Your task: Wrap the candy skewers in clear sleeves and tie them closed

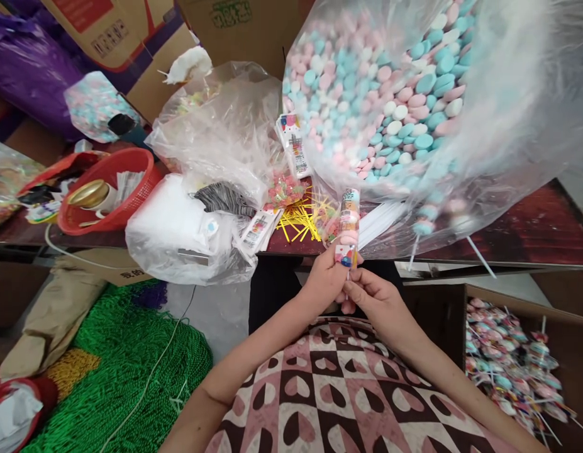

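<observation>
Near my body, at the table's front edge, a clear bag of stacked pastel candies (349, 217) with a printed card at its lower end stands upright. My left hand (329, 277) is closed around its lower end. Just below, my right hand (373, 296) has its fingers pinched at the gathered bottom, where a thin white stick shows; what exactly it grips is partly hidden. Yellow twist ties (300, 220) lie spread just left of the bag, and white sticks (380, 223) lie to its right.
A big plastic bag of pink, white and blue candies (404, 113) fills the back right. Two candy sticks (426, 220) lie on it. Left are printed cards (263, 229), a bag of white sheets (163, 220) and a red basket (135, 198). Wrapped candies (512, 358) fill a carton below right.
</observation>
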`<action>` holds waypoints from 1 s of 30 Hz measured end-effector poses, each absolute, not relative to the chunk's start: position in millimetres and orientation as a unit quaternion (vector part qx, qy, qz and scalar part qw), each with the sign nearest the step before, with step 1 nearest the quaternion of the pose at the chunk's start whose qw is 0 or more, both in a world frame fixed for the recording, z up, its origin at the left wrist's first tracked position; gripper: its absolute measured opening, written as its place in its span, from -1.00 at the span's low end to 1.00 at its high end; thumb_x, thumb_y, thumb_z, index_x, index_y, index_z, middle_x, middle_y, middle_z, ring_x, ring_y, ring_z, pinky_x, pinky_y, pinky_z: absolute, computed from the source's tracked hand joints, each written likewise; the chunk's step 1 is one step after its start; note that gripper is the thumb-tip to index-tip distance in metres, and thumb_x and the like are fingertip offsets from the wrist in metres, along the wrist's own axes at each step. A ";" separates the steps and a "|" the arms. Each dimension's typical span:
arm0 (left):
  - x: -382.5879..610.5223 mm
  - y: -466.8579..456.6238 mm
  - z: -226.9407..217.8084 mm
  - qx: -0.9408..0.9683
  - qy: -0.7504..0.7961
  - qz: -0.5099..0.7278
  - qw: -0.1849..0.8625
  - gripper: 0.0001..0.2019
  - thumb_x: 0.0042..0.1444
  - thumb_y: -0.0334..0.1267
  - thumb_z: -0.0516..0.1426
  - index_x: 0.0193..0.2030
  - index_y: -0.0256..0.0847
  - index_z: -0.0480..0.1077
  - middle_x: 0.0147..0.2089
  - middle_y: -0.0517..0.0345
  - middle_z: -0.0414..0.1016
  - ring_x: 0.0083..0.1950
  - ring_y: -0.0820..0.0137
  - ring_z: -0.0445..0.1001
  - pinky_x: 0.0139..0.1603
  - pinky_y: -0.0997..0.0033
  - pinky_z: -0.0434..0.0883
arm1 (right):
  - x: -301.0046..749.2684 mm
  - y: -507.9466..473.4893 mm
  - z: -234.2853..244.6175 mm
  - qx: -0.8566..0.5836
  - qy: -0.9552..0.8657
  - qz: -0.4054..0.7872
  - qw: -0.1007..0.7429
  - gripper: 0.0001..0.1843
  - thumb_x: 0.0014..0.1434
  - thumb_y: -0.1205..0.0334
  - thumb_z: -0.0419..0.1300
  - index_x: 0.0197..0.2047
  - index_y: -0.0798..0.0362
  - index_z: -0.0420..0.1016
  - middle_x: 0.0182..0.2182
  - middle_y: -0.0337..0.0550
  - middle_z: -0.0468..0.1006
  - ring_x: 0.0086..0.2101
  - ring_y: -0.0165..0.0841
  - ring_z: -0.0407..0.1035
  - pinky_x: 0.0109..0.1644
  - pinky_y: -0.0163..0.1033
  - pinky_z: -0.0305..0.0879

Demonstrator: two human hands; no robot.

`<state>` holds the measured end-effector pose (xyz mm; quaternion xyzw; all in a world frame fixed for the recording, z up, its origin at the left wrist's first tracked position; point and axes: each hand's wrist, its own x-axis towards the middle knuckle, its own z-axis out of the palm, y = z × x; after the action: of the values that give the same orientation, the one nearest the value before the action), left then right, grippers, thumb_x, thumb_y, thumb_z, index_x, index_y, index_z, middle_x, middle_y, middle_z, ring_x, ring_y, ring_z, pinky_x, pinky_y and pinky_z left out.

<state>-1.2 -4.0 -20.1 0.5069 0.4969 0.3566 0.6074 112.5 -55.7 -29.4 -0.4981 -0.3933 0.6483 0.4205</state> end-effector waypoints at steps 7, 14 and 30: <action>-6.6 -1.7 -20.6 0.657 0.546 0.379 0.356 -0.87 0.06 -0.33 0.15 -0.49 -0.13 0.33 -0.51 0.20 0.30 -0.42 0.39 0.27 -0.25 0.44 0.18 | 118.3 -58.5 -35.1 -0.557 -0.452 0.530 0.453 -0.69 0.23 -0.06 0.12 -0.20 0.02 0.41 -0.59 -0.31 0.40 -0.57 -0.44 0.30 -0.46 -0.32 0.33; -6.1 -3.7 -17.1 0.757 0.493 0.311 0.296 -0.81 0.07 -0.35 0.10 -0.53 -0.13 0.21 -0.53 0.17 0.24 -0.46 0.35 0.23 -0.29 0.39 0.17 | 119.6 -55.7 -37.9 -0.590 -0.515 0.439 0.440 -0.72 0.31 0.06 0.02 -0.19 0.04 0.46 -0.61 -0.32 0.35 -0.59 -0.44 0.27 -0.49 -0.33 0.25; 0.0 13.3 -2.4 0.384 0.368 0.434 0.727 -0.66 0.00 -0.05 0.28 -0.18 -0.21 0.37 -0.27 0.16 0.49 -0.26 0.46 0.41 -0.24 0.48 0.32 | 120.9 -52.2 -41.4 -0.538 -0.575 0.400 0.469 -0.80 0.31 0.17 0.04 -0.21 0.04 0.46 -0.63 -0.35 0.33 -0.62 -0.48 0.25 -0.53 -0.36 0.22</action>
<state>0.0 13.3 -2.4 0.3837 0.3684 0.4335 0.7274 120.9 -52.2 -41.4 -0.5376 -0.5750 0.4000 0.4694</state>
